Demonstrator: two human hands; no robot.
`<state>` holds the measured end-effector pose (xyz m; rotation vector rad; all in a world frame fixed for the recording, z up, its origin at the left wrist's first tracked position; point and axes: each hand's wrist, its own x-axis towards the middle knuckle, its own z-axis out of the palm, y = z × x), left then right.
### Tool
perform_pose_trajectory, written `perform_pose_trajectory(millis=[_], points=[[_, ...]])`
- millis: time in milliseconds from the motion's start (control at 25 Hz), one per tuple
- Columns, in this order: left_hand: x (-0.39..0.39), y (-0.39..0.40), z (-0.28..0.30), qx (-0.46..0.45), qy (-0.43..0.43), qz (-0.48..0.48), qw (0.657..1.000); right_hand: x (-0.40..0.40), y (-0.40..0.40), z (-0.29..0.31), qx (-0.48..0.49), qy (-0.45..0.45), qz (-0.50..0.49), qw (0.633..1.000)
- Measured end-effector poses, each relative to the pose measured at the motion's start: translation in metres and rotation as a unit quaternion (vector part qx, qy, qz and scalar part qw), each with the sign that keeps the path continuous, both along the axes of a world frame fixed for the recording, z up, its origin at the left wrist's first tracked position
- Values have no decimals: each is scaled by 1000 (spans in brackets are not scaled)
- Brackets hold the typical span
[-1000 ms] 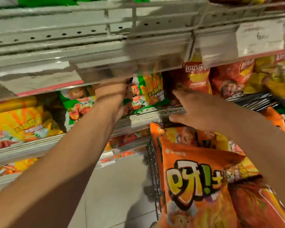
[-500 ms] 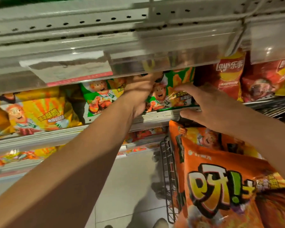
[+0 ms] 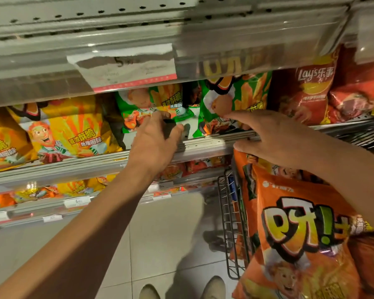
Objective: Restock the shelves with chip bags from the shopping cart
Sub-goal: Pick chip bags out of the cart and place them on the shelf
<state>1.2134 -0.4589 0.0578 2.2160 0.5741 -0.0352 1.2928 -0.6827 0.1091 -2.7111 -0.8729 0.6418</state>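
Note:
Two green chip bags stand side by side on the middle shelf [image 3: 205, 145]. My left hand [image 3: 156, 139] reaches up from the lower left, and its fingertips rest on the lower part of the left green bag [image 3: 138, 104]. My right hand [image 3: 266, 134] comes in from the right with straight fingers touching the bottom of the right green bag [image 3: 248, 96], its thumb under the shelf lip. Neither hand carries a bag. An orange chip bag [image 3: 300, 223] stands in the wire shopping cart [image 3: 227, 212] at the lower right, with more bags behind it.
Yellow chip bags [image 3: 69, 130] fill the shelf to the left, red Lay's bags [image 3: 311, 91] to the right. A shelf edge with a price tag [image 3: 125, 70] hangs low overhead. Lower shelves hold more bags. Tiled floor [image 3: 164, 244] and my shoes lie below.
My left hand has come down from the top of the green bag to its lower part. My right hand has moved forward from the shelf lip onto the second green bag.

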Motion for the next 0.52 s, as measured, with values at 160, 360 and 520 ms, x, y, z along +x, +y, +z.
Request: perform_pose_trajectory(millis=[160,360,520], points=[[6,1,0,104,100,-84,986,1,4,-5,4,17,-12,1000],[-18,-19,8,166,38,-129,977,-16,-2,3,16,-1,-24,1000],[-27,-46,25,120,-53,-196,972,-52,-36,25,70,-57,-78,993]])
